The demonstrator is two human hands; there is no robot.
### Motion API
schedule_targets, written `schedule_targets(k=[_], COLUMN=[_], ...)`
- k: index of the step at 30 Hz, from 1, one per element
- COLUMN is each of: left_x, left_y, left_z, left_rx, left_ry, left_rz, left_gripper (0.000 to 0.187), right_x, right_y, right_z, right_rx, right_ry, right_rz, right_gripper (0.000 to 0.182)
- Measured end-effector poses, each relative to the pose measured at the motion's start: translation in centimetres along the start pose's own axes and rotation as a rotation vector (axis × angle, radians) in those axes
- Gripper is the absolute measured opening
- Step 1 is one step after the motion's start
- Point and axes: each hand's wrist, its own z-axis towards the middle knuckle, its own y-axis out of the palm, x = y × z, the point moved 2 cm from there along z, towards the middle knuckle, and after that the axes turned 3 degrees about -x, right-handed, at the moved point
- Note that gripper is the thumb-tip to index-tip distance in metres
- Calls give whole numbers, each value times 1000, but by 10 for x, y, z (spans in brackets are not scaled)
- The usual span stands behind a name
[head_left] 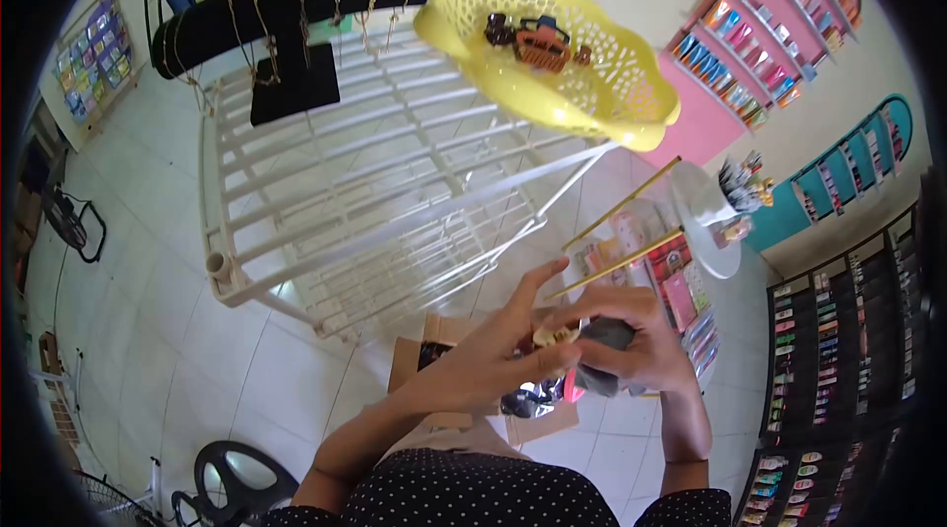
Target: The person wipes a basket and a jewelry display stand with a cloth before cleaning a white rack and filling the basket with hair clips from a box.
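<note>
In front of my body, my left hand (498,350) and my right hand (636,335) meet over a small tan piece (555,337) that looks like a hair clip. My left thumb and fingers pinch it from one side, with the index finger raised. The curled fingers and thumb of my right hand close on its other side. Fingers cover much of the piece. Below the hands, an open cardboard box (552,423) holds dark, shiny plastic packages (533,399). A yellow openwork basket (473,4) contains several brown and dark hair claw clips (543,44).
A white slatted rack (395,202) stands ahead, carrying the basket and a black bracelet stand (296,14) hung with several bracelets. A round white side table (710,251) with gold legs is at right. A black fan (74,221) stands at left, dark shelves (838,330) at far right.
</note>
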Motion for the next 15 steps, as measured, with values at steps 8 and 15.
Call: schedule_targets(k=[8,15], left_x=[-4,-29], left_y=[-1,-7], left_z=[-2,-18], left_rx=[-17,89], left_ry=[219,157], left_rz=[-349,-189], left_gripper=[82,56], right_x=[-54,11], right_y=[-96,-179], right_z=[33,187], right_rx=[366,-143], right_ry=[-16,134], right_rz=[-38,-809], right_gripper=[9,20])
